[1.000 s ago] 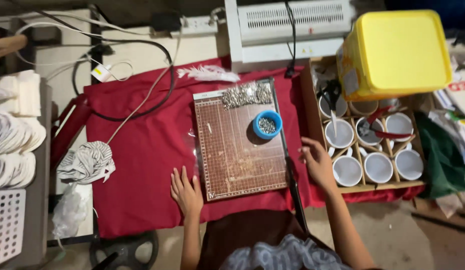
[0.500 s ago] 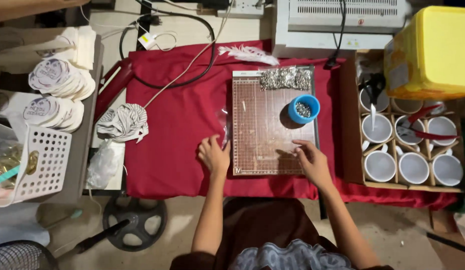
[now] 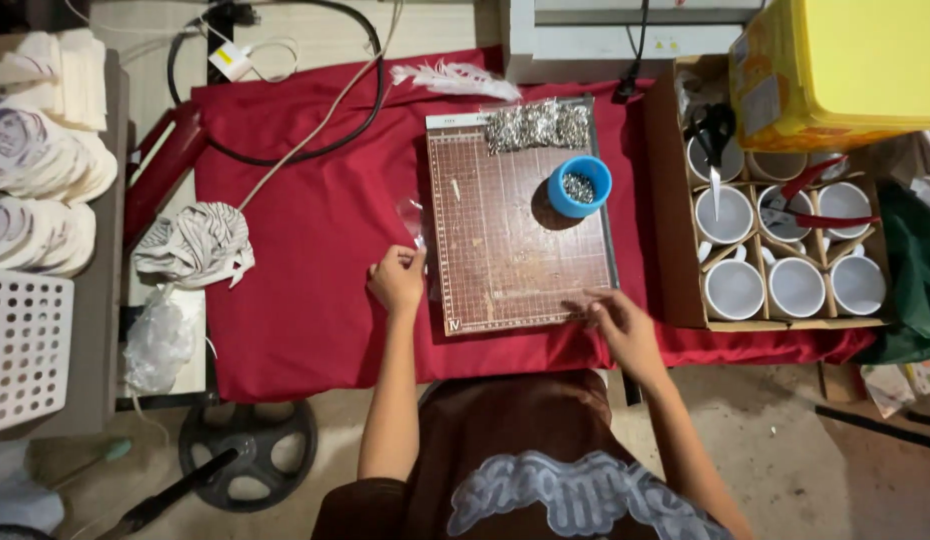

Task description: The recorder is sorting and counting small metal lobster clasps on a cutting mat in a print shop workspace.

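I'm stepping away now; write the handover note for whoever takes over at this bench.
Left hand: closed on a small clear plastic bag at the left edge of the brown cutting mat.
Right hand: fingertips on the mat's near right corner, holding nothing visible.
Blue cup of small metal bits sits on the mat; a silver pile lies along its far edge.
Bag looks empty; metal bits not yet bagged.

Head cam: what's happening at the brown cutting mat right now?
A person sits at a table covered in red cloth, both hands at the brown gridded cutting mat. The left hand is at the mat's left edge, pinching what looks like a small clear plastic bag. The right hand rests its fingertips on the mat's near right corner. On the mat sit a blue cup of small metal bits and a pile of silvery pieces. A box of white mugs stands to the right.
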